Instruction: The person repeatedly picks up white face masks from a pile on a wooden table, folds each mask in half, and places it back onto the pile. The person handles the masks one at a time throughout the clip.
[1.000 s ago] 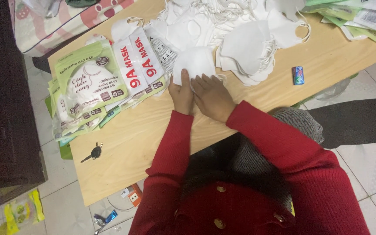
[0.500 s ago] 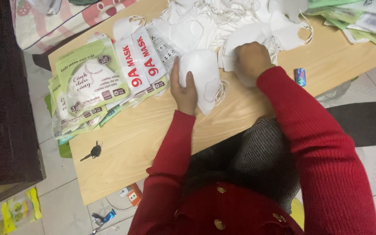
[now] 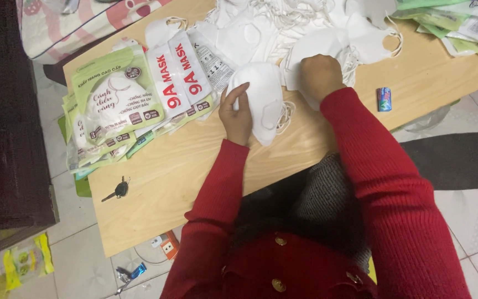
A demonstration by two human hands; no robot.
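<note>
My left hand (image 3: 235, 113) rests on the left edge of a small stack of folded white face masks (image 3: 265, 99) on the wooden table (image 3: 183, 166), fingers pinching the stack. My right hand (image 3: 320, 75) is farther right, closed on another white mask (image 3: 313, 47) at the edge of a big loose heap of white masks (image 3: 283, 25). Both sleeves are red knit.
A pile of flat mask packets (image 3: 120, 105), green-and-white and red-and-white, lies at the table's left. A key bunch (image 3: 116, 190) sits near the front left. A small blue object (image 3: 383, 99) lies right of my right arm. More packets (image 3: 455, 27) lie at top right. A dark cabinet (image 3: 1, 122) stands left.
My hands, together on one mask a second ago, have parted. The right hand reached right to the heap and gripped a mask; the left hand stays on the stack.
</note>
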